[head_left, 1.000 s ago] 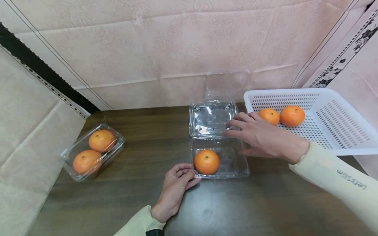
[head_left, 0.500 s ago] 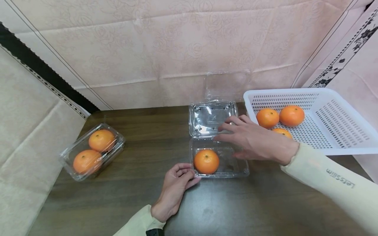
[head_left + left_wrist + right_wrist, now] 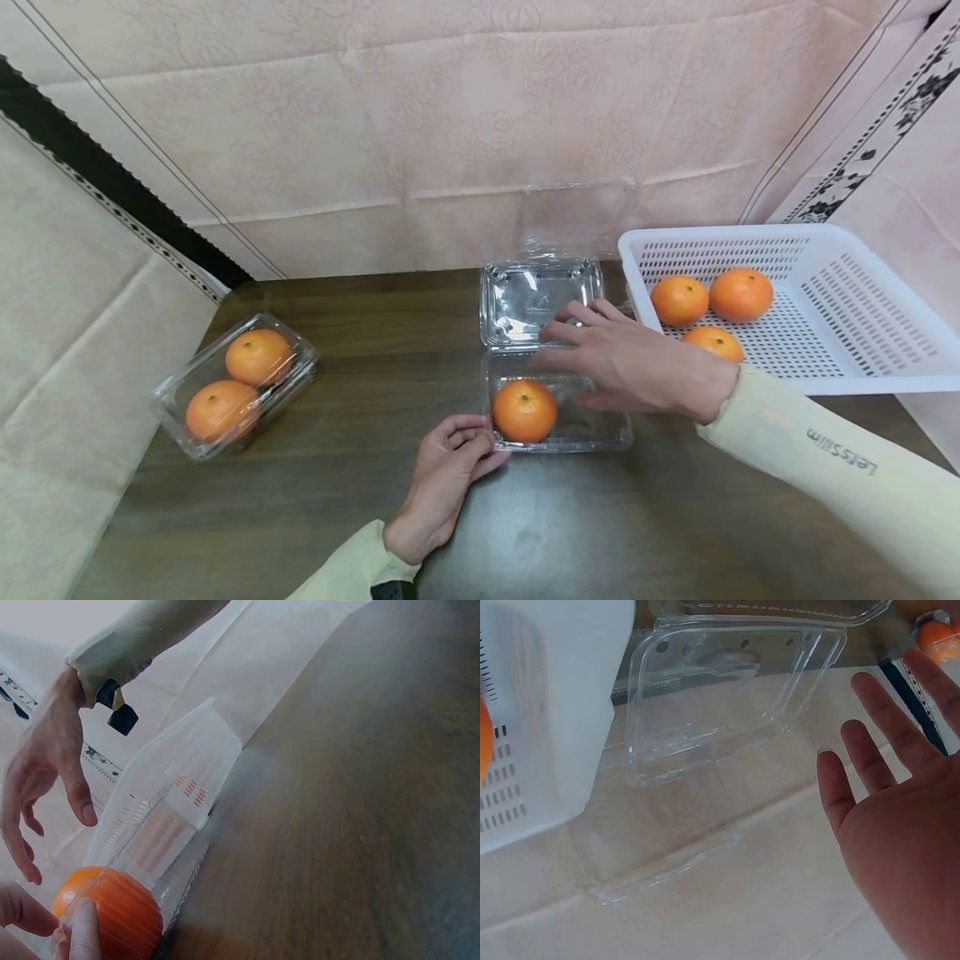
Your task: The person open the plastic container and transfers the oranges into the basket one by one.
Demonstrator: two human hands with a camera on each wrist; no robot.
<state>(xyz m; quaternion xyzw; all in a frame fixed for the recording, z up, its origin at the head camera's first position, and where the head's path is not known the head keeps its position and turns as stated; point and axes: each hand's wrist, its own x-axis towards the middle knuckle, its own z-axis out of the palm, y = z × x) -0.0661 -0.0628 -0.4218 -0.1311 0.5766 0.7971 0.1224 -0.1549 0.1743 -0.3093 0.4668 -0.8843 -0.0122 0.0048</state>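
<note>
In the head view my left hand point(image 3: 442, 483) pinches the near left corner of a clear plastic clamshell box point(image 3: 600, 442). Inside that box, on the left, sits one orange point(image 3: 525, 411); the lid point(image 3: 536, 304) lies folded back. The left wrist view has the thumb and fingers point(image 3: 85, 930) at the rim, close against the orange point(image 3: 120, 907). My right hand point(image 3: 637, 362) hovers above the box's right half, fingers spread and holding nothing. In the right wrist view the right palm point(image 3: 907, 817) faces the camera, apart from the lid point(image 3: 705, 697).
A white perforated basket point(image 3: 892, 308) stands at the right with three oranges point(image 3: 741, 294) in it. Another clear box point(image 3: 176, 375), holding two oranges, lies at the left on the dark wooden table point(image 3: 360, 358). A cloth-covered wall point(image 3: 375, 150) rises behind.
My right hand has moved left and slightly toward me from the basket's side, uncovering a third orange there. The left hand and the box have stayed put.
</note>
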